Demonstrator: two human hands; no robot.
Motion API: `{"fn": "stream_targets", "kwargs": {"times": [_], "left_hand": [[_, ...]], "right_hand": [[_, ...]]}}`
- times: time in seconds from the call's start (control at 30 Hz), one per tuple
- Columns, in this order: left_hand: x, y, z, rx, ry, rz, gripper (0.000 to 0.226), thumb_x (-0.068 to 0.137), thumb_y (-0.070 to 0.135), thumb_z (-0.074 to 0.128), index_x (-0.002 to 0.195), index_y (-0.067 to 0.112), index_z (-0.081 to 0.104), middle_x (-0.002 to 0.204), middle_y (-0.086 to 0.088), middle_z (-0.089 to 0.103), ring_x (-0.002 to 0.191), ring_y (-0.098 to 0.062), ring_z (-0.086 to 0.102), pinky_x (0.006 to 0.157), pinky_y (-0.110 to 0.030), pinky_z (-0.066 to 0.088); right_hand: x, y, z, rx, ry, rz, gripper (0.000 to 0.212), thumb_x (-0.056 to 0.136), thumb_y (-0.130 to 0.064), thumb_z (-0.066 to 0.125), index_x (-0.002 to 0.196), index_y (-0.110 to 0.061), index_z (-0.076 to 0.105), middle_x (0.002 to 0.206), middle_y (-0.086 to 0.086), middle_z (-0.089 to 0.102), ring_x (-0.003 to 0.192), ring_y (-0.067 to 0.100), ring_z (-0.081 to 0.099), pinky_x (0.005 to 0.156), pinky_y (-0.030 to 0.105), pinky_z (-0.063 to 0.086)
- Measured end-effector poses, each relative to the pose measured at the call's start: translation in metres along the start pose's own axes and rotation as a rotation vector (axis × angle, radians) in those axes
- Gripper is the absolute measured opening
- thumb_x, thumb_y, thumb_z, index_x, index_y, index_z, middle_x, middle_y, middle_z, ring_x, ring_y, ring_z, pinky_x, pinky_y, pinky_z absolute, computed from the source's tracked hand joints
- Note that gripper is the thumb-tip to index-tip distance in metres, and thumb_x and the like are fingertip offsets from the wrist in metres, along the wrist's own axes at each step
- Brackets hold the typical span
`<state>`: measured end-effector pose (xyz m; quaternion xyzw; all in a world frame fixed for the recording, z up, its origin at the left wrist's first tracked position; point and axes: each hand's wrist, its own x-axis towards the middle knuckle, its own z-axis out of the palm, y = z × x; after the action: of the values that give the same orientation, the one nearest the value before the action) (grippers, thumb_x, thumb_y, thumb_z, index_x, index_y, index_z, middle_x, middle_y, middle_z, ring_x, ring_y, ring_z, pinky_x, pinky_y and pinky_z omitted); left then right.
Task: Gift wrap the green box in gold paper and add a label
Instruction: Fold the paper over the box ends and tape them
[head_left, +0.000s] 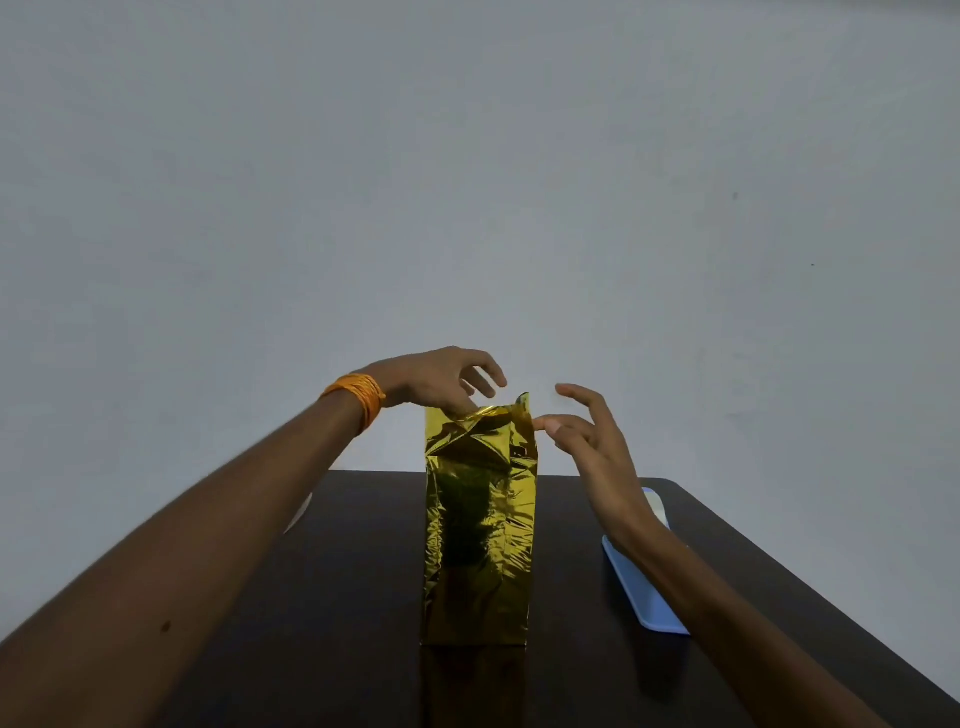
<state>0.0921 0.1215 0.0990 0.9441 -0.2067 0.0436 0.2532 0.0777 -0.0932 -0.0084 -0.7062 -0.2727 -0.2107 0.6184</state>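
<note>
Bench (571, 675) - gold-wrapped box (478, 530) stands upright at centre, long axis vertical. Blue tray (639, 587) lies to its right. Unfinished folds sit at the top end - left grip (436, 379) directly over them, fingers loose, thumb side on the crease. Right grip (597, 452) is splayed wide just beside the upper right edge, one fingertip touching.

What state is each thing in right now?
Gold-wrapped box: upright on the table, sides covered, top end crumpled, one corner sticking up.
Left hand: open, touching the top flap.
Right hand: open, fingertips at the box's top right edge.
Blue tray: flat, right of the box.
</note>
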Motion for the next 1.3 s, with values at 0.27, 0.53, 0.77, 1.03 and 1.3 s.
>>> {"fn": "stream_targets", "kwargs": {"times": [0.27, 0.53, 0.77, 1.03, 1.3], "left_hand": [[0.023, -0.009, -0.006, 0.256, 0.186, 0.134, 0.019, 0.084, 0.014, 0.076, 0.102, 0.017, 0.073, 0.103, -0.001, 0.071, 0.096, -0.016, 0.067, 0.073, -0.019, 0.051], [0.041, -0.017, 0.003, 0.181, 0.565, -0.017, 0.017, 0.085, 0.026, 0.074, 0.087, 0.009, 0.078, 0.09, -0.006, 0.074, 0.078, -0.019, 0.067, 0.073, -0.035, 0.057], [0.025, -0.003, -0.001, -0.001, 0.366, 0.164, 0.032, 0.08, 0.007, 0.074, 0.107, 0.021, 0.067, 0.112, 0.001, 0.067, 0.106, -0.011, 0.06, 0.078, -0.019, 0.048], [0.013, 0.005, 0.009, 0.129, 0.238, 0.137, 0.024, 0.096, 0.037, 0.057, 0.098, 0.019, 0.073, 0.117, 0.0, 0.068, 0.114, -0.02, 0.058, 0.083, -0.028, 0.042], [-0.006, 0.012, 0.013, 0.199, 0.102, -0.121, 0.112, 0.047, 0.1, 0.039, 0.088, 0.001, 0.073, 0.087, -0.014, 0.063, 0.08, -0.024, 0.06, 0.07, -0.028, 0.043]], "right_hand": [[0.007, 0.009, 0.001, 0.064, 0.063, -0.026, 0.041, 0.094, -0.031, 0.065, 0.132, -0.033, 0.048, 0.103, -0.005, 0.074, 0.108, 0.003, 0.063, 0.098, 0.031, 0.043], [0.0, 0.015, -0.001, 0.032, -0.012, -0.058, 0.039, 0.098, -0.017, 0.06, 0.133, -0.029, 0.046, 0.097, -0.003, 0.075, 0.107, 0.005, 0.065, 0.09, 0.016, 0.04], [0.0, 0.015, 0.0, 0.024, -0.055, -0.045, 0.04, 0.097, -0.026, 0.061, 0.133, -0.031, 0.046, 0.101, -0.006, 0.075, 0.108, 0.002, 0.064, 0.088, 0.014, 0.04], [0.002, 0.013, 0.003, 0.0, -0.061, -0.056, 0.038, 0.099, -0.02, 0.059, 0.134, -0.029, 0.047, 0.099, -0.004, 0.075, 0.109, 0.008, 0.064, 0.095, 0.026, 0.043], [0.004, 0.009, 0.002, -0.005, -0.075, -0.054, 0.037, 0.1, -0.018, 0.057, 0.134, -0.029, 0.047, 0.098, -0.004, 0.076, 0.108, 0.006, 0.065, 0.098, 0.027, 0.042]]}}
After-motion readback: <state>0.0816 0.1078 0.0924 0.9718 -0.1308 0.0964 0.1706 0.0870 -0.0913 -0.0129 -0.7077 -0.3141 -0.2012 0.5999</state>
